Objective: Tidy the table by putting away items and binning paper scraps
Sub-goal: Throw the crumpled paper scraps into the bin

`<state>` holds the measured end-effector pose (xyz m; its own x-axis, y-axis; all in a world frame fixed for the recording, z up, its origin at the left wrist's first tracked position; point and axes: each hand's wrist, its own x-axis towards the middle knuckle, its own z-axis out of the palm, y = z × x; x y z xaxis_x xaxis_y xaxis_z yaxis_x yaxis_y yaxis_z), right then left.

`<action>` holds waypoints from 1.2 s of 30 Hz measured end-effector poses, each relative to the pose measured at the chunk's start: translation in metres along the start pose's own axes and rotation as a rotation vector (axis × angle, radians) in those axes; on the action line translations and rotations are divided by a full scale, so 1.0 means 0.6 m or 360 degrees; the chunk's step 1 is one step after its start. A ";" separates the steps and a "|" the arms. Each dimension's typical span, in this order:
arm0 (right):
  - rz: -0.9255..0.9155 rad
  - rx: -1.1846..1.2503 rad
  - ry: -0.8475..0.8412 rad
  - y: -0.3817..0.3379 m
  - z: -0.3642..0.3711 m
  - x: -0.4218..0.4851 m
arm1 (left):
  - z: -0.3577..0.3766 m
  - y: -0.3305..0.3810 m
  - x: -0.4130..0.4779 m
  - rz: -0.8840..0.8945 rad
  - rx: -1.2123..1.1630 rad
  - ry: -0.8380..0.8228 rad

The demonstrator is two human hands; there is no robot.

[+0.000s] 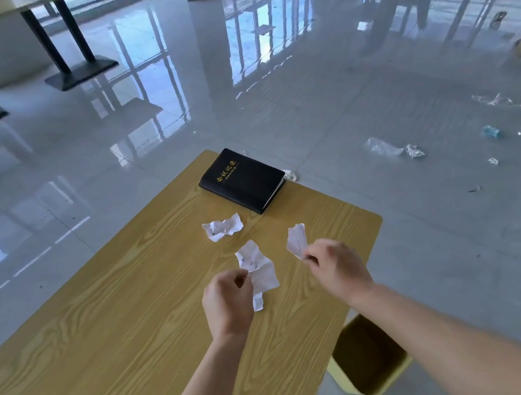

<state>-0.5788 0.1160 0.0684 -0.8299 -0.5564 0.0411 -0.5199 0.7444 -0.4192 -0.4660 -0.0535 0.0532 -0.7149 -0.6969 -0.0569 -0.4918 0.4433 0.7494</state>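
Observation:
My left hand [227, 302] pinches a crumpled white paper scrap [259, 269] above the wooden table [104, 346]. My right hand [335, 266] pinches a smaller white scrap [296, 241], held a little to the right of the first. A third crumpled scrap [222, 227] lies loose on the table beyond my hands. A black notebook [242, 179] with gold lettering lies closed near the table's far corner. A yellow bin [369, 355] stands on the floor at the table's right edge, below my right forearm.
A small white scrap [290, 175] shows by the notebook's right end at the table edge. Plastic wrappers and paper bits [414, 151] litter the glossy floor to the right. Black-legged tables [80, 69] stand at the far left, chairs at the far right.

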 end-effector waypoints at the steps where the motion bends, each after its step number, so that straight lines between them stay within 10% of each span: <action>1: 0.0012 0.0009 0.0022 0.009 -0.005 -0.008 | 0.005 0.009 -0.009 0.0018 0.0005 -0.0018; 21: 0.0163 0.0048 0.0061 0.354 -0.087 -0.268 | 0.283 0.151 -0.319 0.0201 0.0181 -0.0171; 36: 0.0406 0.0030 -0.0258 0.515 0.124 -0.365 | 0.463 -0.027 -0.344 -0.0117 0.0355 -0.0537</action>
<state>-0.5428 0.4404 -0.1376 -0.8893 -0.4051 -0.2122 -0.2935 0.8615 -0.4143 -0.4485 0.2398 -0.1306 -0.7786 -0.5236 -0.3458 -0.6167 0.5366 0.5759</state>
